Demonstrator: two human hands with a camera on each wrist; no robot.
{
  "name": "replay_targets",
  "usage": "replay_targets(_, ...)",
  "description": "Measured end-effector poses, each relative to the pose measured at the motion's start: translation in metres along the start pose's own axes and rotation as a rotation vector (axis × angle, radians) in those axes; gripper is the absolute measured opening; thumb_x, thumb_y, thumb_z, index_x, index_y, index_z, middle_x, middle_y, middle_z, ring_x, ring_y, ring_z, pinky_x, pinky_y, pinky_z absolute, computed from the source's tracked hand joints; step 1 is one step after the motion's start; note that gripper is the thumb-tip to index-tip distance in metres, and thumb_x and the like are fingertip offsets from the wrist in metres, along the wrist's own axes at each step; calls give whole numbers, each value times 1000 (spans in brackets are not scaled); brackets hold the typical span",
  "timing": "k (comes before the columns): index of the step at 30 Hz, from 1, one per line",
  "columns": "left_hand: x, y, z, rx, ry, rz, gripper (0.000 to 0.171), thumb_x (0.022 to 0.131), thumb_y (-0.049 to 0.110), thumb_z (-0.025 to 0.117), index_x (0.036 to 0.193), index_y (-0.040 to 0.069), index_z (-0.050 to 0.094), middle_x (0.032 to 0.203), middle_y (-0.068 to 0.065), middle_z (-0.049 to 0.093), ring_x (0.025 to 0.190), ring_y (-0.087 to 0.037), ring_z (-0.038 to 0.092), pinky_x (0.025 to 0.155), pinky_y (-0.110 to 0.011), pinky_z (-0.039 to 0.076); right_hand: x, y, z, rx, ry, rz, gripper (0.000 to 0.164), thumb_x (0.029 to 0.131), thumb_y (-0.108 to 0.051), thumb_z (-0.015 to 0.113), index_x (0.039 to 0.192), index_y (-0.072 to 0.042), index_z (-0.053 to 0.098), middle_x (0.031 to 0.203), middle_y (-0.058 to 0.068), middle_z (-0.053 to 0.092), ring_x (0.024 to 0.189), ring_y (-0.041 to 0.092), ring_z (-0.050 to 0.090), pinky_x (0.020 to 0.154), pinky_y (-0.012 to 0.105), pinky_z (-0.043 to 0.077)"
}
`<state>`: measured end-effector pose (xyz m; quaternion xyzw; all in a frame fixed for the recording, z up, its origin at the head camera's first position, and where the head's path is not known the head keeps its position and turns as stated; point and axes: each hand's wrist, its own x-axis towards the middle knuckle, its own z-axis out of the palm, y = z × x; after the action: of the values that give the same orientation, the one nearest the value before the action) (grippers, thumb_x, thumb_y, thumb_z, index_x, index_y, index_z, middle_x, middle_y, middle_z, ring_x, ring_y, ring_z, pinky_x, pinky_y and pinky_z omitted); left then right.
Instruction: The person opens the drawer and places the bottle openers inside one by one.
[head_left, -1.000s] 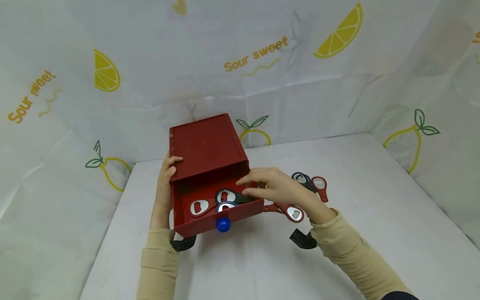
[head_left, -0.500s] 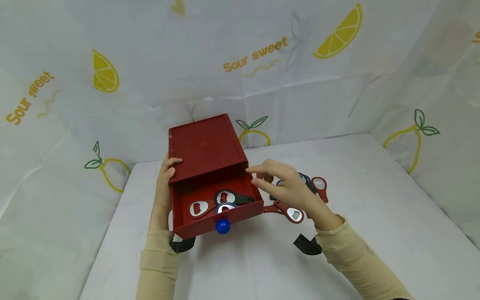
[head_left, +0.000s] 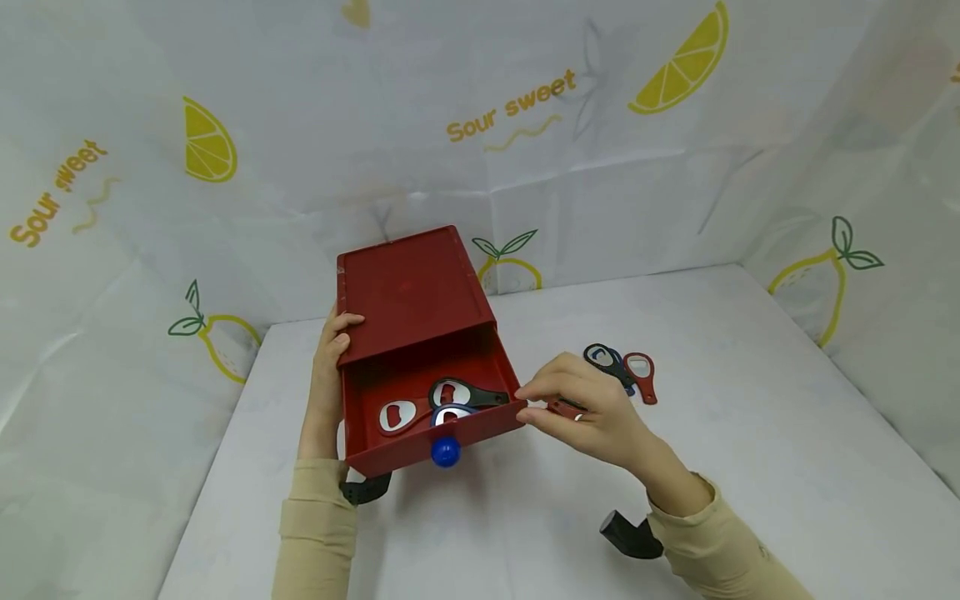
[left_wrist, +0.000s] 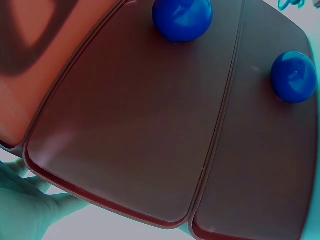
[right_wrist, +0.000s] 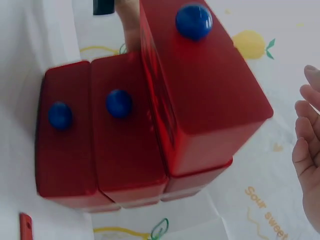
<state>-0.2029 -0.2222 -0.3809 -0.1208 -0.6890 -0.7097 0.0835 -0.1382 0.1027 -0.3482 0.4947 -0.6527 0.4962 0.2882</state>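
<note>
In the head view a red drawer cabinet (head_left: 408,287) stands with its top drawer (head_left: 397,457) pulled out, blue knob (head_left: 446,452) at the front. My left hand (head_left: 327,375) grips the cabinet's left side, fingers over its top edge. Inside the drawer lie a red bottle opener (head_left: 397,415), a black bottle opener (head_left: 491,398) and a blue bottle opener (head_left: 452,413). My right hand (head_left: 592,408) hovers by the drawer's right front corner, fingers bent loosely, no held thing visible. Partly hidden behind it is another red bottle opener (head_left: 564,408).
Farther right on the white table (head_left: 712,400) lie a black bottle opener (head_left: 600,357), a blue one beneath it, and a red one (head_left: 640,367). Two lower drawers with blue knobs (right_wrist: 119,103) show shut in the right wrist view. A lemon-print cloth stands behind.
My right hand has drawn back from over the drawer, rightward and down toward the bottle openers on the table. My left hand and the cabinet have stayed put.
</note>
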Motion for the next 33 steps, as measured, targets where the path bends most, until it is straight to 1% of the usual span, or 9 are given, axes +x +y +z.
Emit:
replay_targets(3,0,0,0,0,2,7,32,92,24,29,117,22,48,154,17,12,132,-19,23,93,-33,38,-4,-6,6,8,17,-24,19,84,-18,68,89,0,66,78,6,62,69,5,47,53,9,35)
replay_targets(5,0,0,0,3,7,10,32,92,23,29,117,22,49,154,17,12,133,-18,22,94,-34,36,-7,-8,10,33,9,-38,18,84,-16,68,90,1,65,77,6,63,69,7,51,55,10,40)
replay_targets(8,-1,1,0,1,11,11,32,92,23,28,116,22,49,154,16,12,133,-18,21,94,-35,35,-9,-11,17,62,-27,-35,17,84,-14,67,93,0,65,78,7,65,70,8,54,61,13,45)
replay_targets(10,-1,1,0,-2,13,13,32,92,23,28,116,22,49,154,16,12,134,-18,21,95,-36,34,-10,-14,22,74,-67,-19,16,85,-14,66,95,-2,65,79,5,66,69,6,55,62,12,46)
replay_targets(14,-1,2,1,-2,10,11,32,92,23,29,117,22,49,154,17,13,133,-18,22,95,-35,35,-12,-19,32,62,-155,57,16,86,-15,65,98,-6,67,78,0,67,67,3,56,62,8,44)
replay_targets(19,0,4,2,-3,5,12,32,91,23,29,116,22,49,155,16,12,133,-18,21,94,-34,36,-15,-22,42,41,-218,174,21,81,-10,69,102,-9,68,79,-3,69,69,1,59,62,7,44)
replay_targets(26,0,4,3,-8,-2,13,32,91,24,30,116,23,49,155,16,12,133,-18,21,94,-36,35,-18,-19,53,80,-260,305,29,82,-9,68,111,-7,64,82,0,73,73,1,65,66,12,49)
replay_targets(28,0,4,3,-6,-3,10,32,91,24,29,117,23,49,154,16,12,133,-19,22,94,-36,35,-18,-19,56,97,-269,358,32,81,-8,68,113,-7,63,85,2,74,75,3,66,68,14,50)
replay_targets(33,-1,5,2,3,-3,2,33,91,25,30,119,22,48,154,17,12,132,-19,23,93,-35,37,-20,-20,62,133,-299,447,33,84,-11,66,116,-7,63,90,4,74,80,5,68,70,17,52)
